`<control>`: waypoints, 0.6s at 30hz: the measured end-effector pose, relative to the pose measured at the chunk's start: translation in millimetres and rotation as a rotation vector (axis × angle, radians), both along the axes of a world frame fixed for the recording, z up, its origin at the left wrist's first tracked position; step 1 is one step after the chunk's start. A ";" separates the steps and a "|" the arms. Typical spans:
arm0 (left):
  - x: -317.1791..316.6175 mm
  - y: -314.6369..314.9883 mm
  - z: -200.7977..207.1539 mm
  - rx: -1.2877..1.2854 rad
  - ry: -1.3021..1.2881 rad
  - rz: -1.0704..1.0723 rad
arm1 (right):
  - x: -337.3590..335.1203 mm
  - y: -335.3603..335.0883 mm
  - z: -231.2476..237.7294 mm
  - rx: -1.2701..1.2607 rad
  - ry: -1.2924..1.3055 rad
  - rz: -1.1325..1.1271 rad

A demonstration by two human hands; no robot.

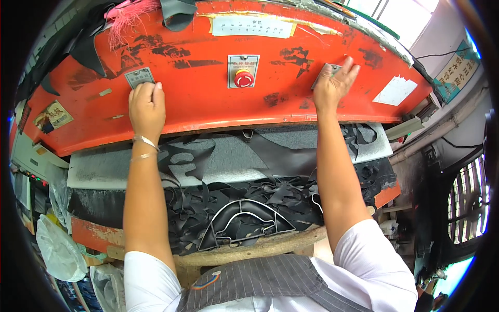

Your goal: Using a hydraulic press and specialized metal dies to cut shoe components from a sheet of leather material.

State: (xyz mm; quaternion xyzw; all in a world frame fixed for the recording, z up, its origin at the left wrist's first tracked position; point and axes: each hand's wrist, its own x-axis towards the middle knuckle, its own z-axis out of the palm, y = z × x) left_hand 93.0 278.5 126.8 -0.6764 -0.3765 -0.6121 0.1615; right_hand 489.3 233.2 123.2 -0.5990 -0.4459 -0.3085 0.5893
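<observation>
Facing a broad red panel [192,104], above a pale worktop [93,169] draped with cut black sheet [288,157]. Overlooking a heap of black offcuts [187,205], with an arched metal frame [240,201] on its near side. Holding the left hand [147,106] curled into a fist over the lower edge of the left metal plate [139,76]. Laying the right hand [335,87], unfolded with fingers [349,74] extended, over the right metal plate [335,67]. Cannot tell whether pressing anything beneath either hand. Flanking a round red button [243,79], between both plates.
</observation>
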 end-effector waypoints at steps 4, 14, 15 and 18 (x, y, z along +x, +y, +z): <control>-21.7 -39.7 -2.1 -0.473 0.077 -0.156 | -11.6 -28.7 -23.5 -0.189 -0.086 0.051; -72.4 -284.1 -137.5 -0.998 0.349 -0.179 | -106.1 -273.7 -99.0 -1.333 -0.001 0.710; -71.1 -292.7 -144.7 -0.922 0.321 -0.135 | -108.3 -281.8 -107.9 -1.319 0.024 0.668; -63.6 -287.3 -147.7 -0.881 0.383 -0.077 | -120.9 -292.7 -123.1 -1.251 -0.034 0.517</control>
